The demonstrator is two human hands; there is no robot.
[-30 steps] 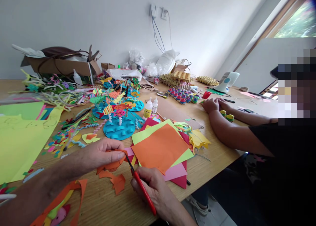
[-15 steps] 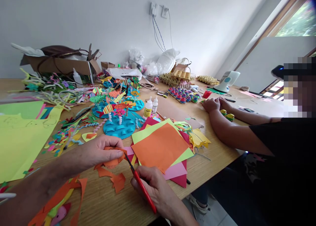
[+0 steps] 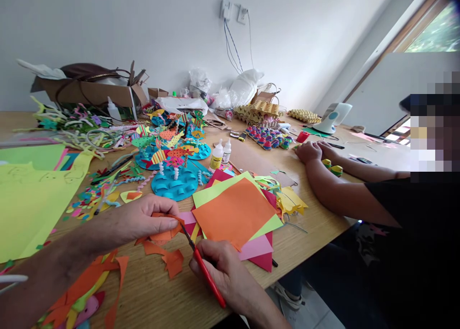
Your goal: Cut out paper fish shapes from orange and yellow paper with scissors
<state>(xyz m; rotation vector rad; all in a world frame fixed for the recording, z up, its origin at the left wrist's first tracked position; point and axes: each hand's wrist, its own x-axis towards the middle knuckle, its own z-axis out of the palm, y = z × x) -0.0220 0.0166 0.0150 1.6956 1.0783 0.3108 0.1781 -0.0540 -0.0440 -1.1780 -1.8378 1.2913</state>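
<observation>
Barely anything's shifted since the earlier frame. Left hand [image 3: 149, 217] pinches an orange piece [image 3: 165, 236], left of the paper stack [image 3: 234, 215]; right hand [image 3: 228, 271] grips red scissors [image 3: 207, 274] at its edge. Offcuts [image 3: 174, 263] lie nearer, so cutting looks partway done.

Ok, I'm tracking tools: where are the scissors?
In the head view, the scissors are low centre, in the right hand, blades at orange paper in the left hand.
</observation>
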